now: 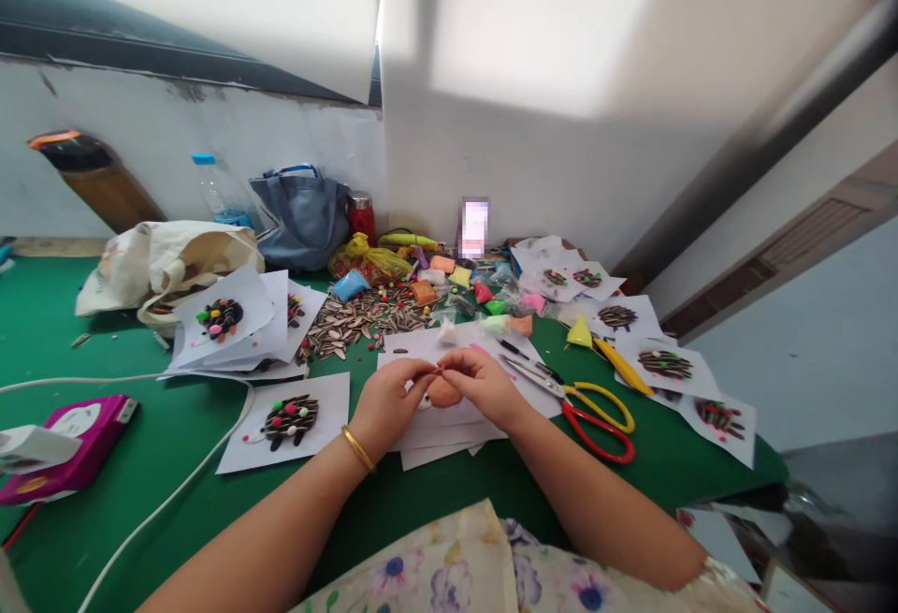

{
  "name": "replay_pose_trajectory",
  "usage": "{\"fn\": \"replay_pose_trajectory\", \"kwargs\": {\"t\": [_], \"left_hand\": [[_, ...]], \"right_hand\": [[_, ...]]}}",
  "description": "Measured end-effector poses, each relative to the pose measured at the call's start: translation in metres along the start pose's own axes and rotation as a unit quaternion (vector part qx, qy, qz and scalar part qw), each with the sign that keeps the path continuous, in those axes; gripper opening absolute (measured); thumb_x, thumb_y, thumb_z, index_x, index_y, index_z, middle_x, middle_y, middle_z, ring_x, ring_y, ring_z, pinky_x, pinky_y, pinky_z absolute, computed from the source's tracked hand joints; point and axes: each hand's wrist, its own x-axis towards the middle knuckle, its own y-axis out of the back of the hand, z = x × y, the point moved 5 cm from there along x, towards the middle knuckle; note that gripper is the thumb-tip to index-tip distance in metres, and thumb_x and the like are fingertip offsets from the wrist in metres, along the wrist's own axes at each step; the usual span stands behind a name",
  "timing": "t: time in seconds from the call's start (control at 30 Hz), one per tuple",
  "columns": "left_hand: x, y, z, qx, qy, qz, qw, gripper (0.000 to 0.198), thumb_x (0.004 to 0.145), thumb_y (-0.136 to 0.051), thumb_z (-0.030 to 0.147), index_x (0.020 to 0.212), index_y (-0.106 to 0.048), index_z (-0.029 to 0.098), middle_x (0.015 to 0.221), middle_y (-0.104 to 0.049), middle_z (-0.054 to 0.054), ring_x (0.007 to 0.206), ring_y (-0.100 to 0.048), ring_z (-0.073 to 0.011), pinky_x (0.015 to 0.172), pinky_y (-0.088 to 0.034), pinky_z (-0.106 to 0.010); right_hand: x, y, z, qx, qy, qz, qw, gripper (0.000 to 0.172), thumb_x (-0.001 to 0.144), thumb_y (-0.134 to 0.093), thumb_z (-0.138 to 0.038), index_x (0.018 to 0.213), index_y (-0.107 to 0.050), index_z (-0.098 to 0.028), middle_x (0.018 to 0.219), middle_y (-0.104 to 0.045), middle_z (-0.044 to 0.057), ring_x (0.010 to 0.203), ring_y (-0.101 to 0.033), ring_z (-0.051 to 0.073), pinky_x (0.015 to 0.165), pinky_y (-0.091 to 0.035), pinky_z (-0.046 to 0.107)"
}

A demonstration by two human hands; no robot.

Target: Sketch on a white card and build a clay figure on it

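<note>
The fingers of the left hand [388, 402] and right hand [489, 390] are pinched and meet at the tips; what lies between them is too small to tell. Just below them, an orange lump [444, 395] sits on a stack of white paper [439, 428] near the middle of the bench's front edge. A gold bracelet [357, 449] circles the left wrist.

To the right of the paper, 1 pair of scissors [567, 396] with a yellow and a red handle points its blades toward the far left. To the left, 1 sheet [242, 437] carries a seed figure dotted with coloured balls.

Beyond the hands lie loose seeds [347, 321] and small packets, including a blue packet [351, 284]. More seed pictures [665, 365] line the bench's right edge. Along the far edge stand a blue bag [305, 229] and a red flask [361, 218]. By the left edge of the bench [168, 445], a white cable [165, 505] runs past a purple box [88, 445].
</note>
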Motion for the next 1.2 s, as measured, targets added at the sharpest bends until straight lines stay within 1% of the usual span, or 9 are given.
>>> {"fn": "replay_pose_trajectory", "kwargs": {"t": [0.13,0.2,0.3,0.47,0.57,0.77,0.87,0.97,1.2], "left_hand": [[0.001,0.002,0.0,-0.003,-0.006,0.024,1.0,0.012,0.088,-0.057,0.026,0.089,-0.068,0.021,0.088,-0.071,-0.003,0.084,-0.064,-0.0183,0.078,-0.05,-0.032],[0.002,0.001,0.0,-0.008,-0.007,0.024,1.0,0.01,0.087,-0.059,0.027,0.087,-0.067,0.021,0.086,-0.07,-0.002,0.081,-0.063,-0.0177,0.076,-0.049,-0.031],[0.002,0.0,0.0,-0.017,-0.009,0.022,1.0,0.009,0.087,-0.059,0.027,0.086,-0.066,0.02,0.084,-0.069,-0.002,0.079,-0.063,-0.017,0.074,-0.049,-0.03],[0.002,-0.001,0.001,-0.023,-0.006,0.024,0.999,0.012,0.088,-0.058,0.031,0.087,-0.065,0.02,0.082,-0.068,-0.002,0.078,-0.061,-0.0163,0.074,-0.049,-0.03],[0.002,-0.001,-0.001,-0.034,0.004,0.028,0.999,0.016,0.088,-0.058,0.034,0.088,-0.065,0.02,0.083,-0.067,-0.002,0.077,-0.061,-0.0163,0.073,-0.049,-0.03],[0.002,0.0,0.001,-0.041,-0.006,0.029,0.999,0.008,0.087,-0.061,0.028,0.085,-0.065,0.021,0.081,-0.066,-0.001,0.078,-0.061,-0.0164,0.073,-0.048,-0.03],[0.002,0.001,0.003,-0.048,-0.012,0.035,0.998,0.007,0.087,-0.06,0.025,0.087,-0.064,0.02,0.081,-0.065,-0.001,0.078,-0.06,-0.0164,0.074,-0.048,-0.03],[0.002,0.001,0.004,-0.041,-0.011,0.028,0.999,0.008,0.087,-0.059,0.026,0.087,-0.064,0.02,0.081,-0.065,-0.002,0.079,-0.06,-0.0168,0.074,-0.047,-0.03],[0.002,-0.002,0.002,0.002,-0.01,-0.009,1.0,0.023,0.092,-0.051,0.034,0.083,-0.066,0.019,0.082,-0.067,-0.003,0.08,-0.059,-0.018,0.074,-0.045,-0.031]], "right_hand": [[-0.001,0.006,0.007,-0.033,-0.014,0.006,0.999,0.028,0.077,-0.068,-0.034,0.1,-0.067,-0.019,0.096,-0.068,0.003,0.079,-0.061,0.015,0.07,-0.049,0.028],[-0.001,0.008,0.007,-0.054,-0.013,0.012,0.998,0.031,0.075,-0.07,-0.034,0.102,-0.067,-0.019,0.093,-0.068,0.003,0.077,-0.059,0.015,0.068,-0.048,0.028],[-0.001,0.007,0.006,-0.072,-0.011,-0.003,0.997,0.028,0.077,-0.068,-0.034,0.1,-0.068,-0.018,0.087,-0.068,0.002,0.077,-0.06,0.016,0.07,-0.048,0.028],[-0.002,0.004,0.009,-0.061,-0.009,-0.016,0.998,0.023,0.084,-0.059,-0.034,0.099,-0.069,-0.021,0.094,-0.07,0.003,0.085,-0.063,0.017,0.075,-0.049,0.03],[-0.003,0.004,0.013,-0.038,-0.01,-0.005,0.999,0.023,0.083,-0.06,-0.035,0.098,-0.068,-0.02,0.093,-0.07,0.003,0.084,-0.063,0.017,0.075,-0.05,0.03],[-0.007,0.005,0.016,-0.022,-0.005,0.02,1.0,0.028,0.077,-0.069,-0.036,0.1,-0.066,-0.02,0.09,-0.067,0.002,0.076,-0.06,0.015,0.07,-0.048,0.029],[-0.007,0.005,0.015,-0.024,0.007,0.022,0.999,0.022,0.079,-0.067,-0.036,0.093,-0.065,-0.019,0.086,-0.065,0.002,0.078,-0.059,0.016,0.071,-0.048,0.029],[-0.008,0.007,0.015,-0.027,0.018,0.046,0.998,0.022,0.08,-0.065,-0.035,0.096,-0.064,-0.02,0.087,-0.065,0.002,0.079,-0.059,0.016,0.072,-0.048,0.03],[-0.008,0.01,0.009,-0.117,0.042,0.043,0.991,0.017,0.085,-0.059,-0.034,0.09,-0.067,-0.02,0.087,-0.067,0.003,0.082,-0.06,0.017,0.074,-0.047,0.03]]}}
